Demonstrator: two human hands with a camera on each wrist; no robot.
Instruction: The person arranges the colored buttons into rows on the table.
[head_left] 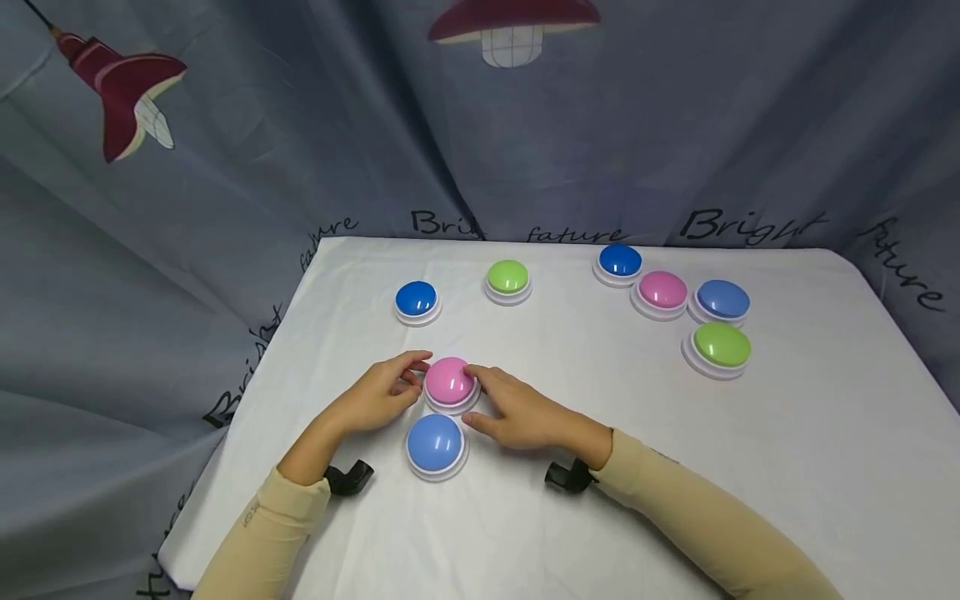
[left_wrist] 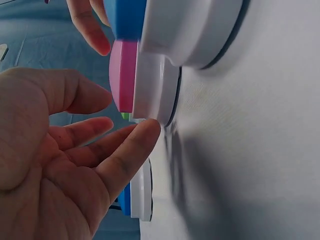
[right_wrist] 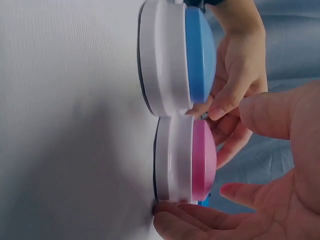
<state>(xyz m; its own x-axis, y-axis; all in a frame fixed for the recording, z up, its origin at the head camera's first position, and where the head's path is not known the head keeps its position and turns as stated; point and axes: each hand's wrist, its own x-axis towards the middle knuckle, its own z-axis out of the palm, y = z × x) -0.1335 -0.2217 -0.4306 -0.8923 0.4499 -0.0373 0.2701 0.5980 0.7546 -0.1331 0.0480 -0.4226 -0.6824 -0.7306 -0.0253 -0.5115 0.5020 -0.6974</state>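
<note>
A pink dome button [head_left: 448, 381] on a white round base lies on the table between both hands. Directly in front of it, its base touching or nearly so, is a light blue button [head_left: 435, 443]. My left hand [head_left: 381, 392] is at the pink button's left side, fingers loosely bent; in the left wrist view a fingertip [left_wrist: 148, 131] reaches its white base [left_wrist: 152, 90]. On the other side my right hand [head_left: 517, 410] has fingers along the pink button's far right edge, while the thumb [right_wrist: 267, 114] stays apart from it, near the light blue one.
Farther back stand a dark blue button [head_left: 416, 298] and a green button [head_left: 507, 277]. At the right, another dark blue [head_left: 620, 260], pink [head_left: 663, 290], light blue [head_left: 722, 299] and green button [head_left: 722, 345] sit clustered. A grey curtain [head_left: 300, 125] hangs behind the white table [head_left: 810, 467].
</note>
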